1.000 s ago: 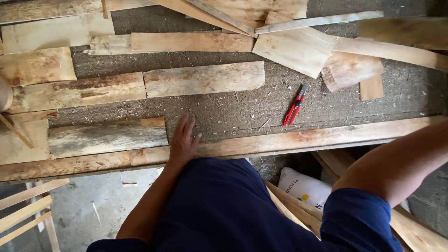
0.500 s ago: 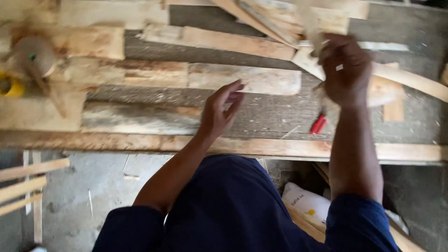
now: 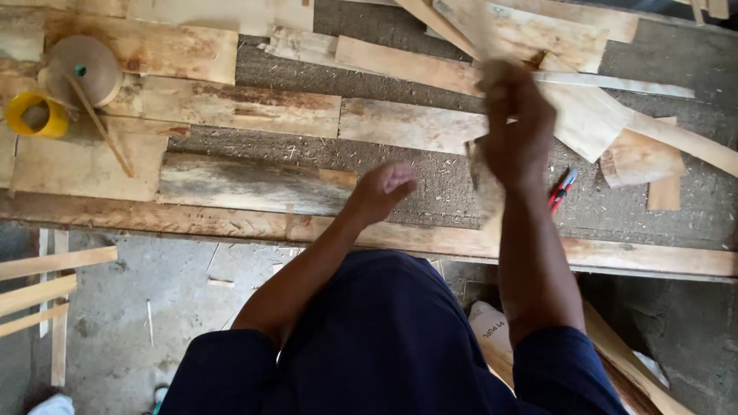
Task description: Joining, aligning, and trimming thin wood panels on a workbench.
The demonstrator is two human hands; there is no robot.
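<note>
Gripping a blurred thin wood strip (image 3: 486, 180), your right hand (image 3: 516, 127) is raised over the workbench (image 3: 430, 238); left hand (image 3: 384, 188) loosely curled, empty, beside it near red pliers (image 3: 561, 188).

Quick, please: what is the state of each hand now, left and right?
Left hand: loosely curled, holding nothing, above the workbench.
Right hand: raised, closed on a thin piece of wood, blurred.

Wooden planks (image 3: 261, 107) lie side by side across the desk (image 3: 430, 184). At its far left sit a tape roll (image 3: 31, 115) and, just behind it, a paper roll (image 3: 81, 68). Pliers (image 3: 561, 188) lie to the right, near the front edge. Below the desk, slats (image 3: 46, 288) rest on the floor (image 3: 154, 323) at left.
</note>
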